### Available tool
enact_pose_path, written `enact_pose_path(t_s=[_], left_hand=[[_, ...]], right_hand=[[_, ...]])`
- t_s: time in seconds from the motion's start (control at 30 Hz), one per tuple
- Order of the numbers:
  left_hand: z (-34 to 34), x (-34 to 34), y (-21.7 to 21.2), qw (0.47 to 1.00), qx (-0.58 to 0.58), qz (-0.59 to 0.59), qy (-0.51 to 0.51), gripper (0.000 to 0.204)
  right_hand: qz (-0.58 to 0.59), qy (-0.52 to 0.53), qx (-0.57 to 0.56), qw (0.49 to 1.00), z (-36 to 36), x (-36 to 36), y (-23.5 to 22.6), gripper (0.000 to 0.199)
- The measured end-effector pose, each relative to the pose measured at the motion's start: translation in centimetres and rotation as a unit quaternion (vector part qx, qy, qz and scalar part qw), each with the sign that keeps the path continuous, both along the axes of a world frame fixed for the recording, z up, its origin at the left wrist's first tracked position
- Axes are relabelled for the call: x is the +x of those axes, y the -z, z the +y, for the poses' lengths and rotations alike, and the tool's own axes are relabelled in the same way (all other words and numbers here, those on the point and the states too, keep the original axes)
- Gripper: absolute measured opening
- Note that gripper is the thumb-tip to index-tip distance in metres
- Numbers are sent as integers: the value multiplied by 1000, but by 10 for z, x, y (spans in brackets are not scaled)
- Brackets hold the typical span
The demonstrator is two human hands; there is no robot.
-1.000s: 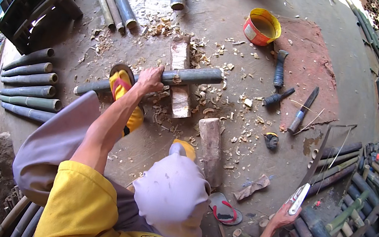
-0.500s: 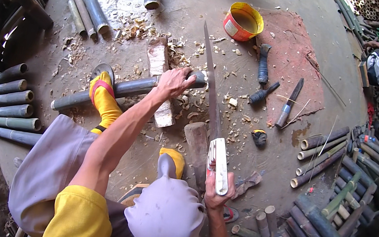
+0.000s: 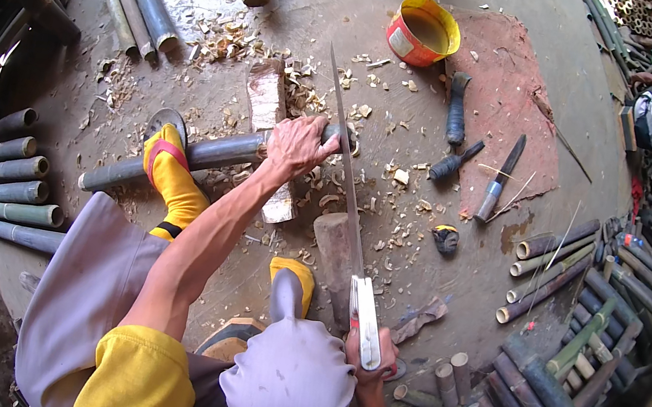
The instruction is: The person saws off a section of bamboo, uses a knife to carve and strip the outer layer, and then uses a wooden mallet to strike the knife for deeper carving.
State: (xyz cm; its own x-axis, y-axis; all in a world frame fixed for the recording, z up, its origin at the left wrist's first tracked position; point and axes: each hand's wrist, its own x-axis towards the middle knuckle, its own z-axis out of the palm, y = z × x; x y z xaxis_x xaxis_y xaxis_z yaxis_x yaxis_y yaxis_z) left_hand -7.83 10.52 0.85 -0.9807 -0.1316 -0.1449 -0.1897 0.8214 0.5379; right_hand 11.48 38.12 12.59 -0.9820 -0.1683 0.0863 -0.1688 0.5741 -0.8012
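A dark bamboo pole [image 3: 223,151] passes beneath a yellow-socked foot [image 3: 176,180] and across a wooden block [image 3: 265,93] on the floor [image 3: 483,290]; the left grip [image 3: 298,146] clasps it near its right end, where a saw [image 3: 352,208] crosses, the right grip [image 3: 371,349] clenched around its white handle [image 3: 363,316].

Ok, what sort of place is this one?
Probably a bamboo workshop: cut poles are stacked at the right, pale shavings lie scattered about, and the right hand grips a saw.
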Motion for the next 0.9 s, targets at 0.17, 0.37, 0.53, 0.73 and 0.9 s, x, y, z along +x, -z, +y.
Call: enact_pose_path(t_s=[0.17,0.37,0.53,0.73,0.9], left_hand=[[2,-4,-4,1000,-11,-13,11,51],[-1,1,-6,1000,-11,-4,0,52],[4,-2,-2,1000,-21,-1,6,53],[-2,1,-4,1000,-23,-9,7,49],[6,-3,-1,999,-27,6,18,51]], right_hand=[[-40,-1,-14,999,-30,-36,24,15],[35,-30,22,999,6,26,-20,11],[-79,-13,-36,996,-50,-60,32,16],[48,-50,119,990,6,24,-10,16],[-31,-15,40,999,-27,-31,16,18]])
